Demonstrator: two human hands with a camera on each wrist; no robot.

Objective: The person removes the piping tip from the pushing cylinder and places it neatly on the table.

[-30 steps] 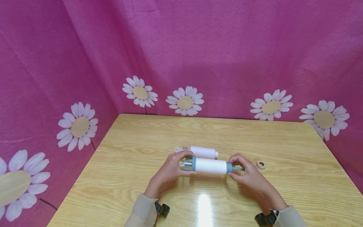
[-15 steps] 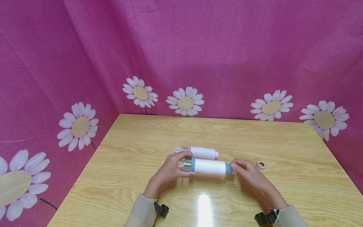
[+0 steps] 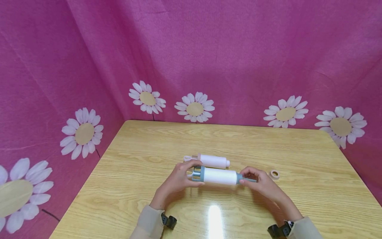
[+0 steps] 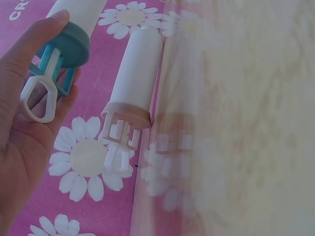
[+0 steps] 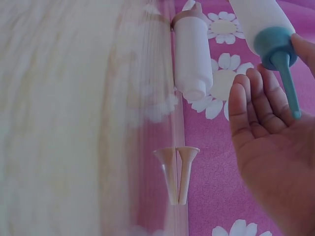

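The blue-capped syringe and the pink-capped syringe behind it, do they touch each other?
Apart. The head view shows a strip of table between the blue-capped syringe and the pink-capped syringe; the left wrist view shows a gap too.

text: "CR" partial | on: white tube (image 4: pixel 78 14) | rest cut off

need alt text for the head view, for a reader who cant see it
Two hands hold a white tube with blue ends level above a wooden table: the left hand grips its plunger end, the right hand its nozzle. Behind lie a pink-ended tube and a small beige nozzle.
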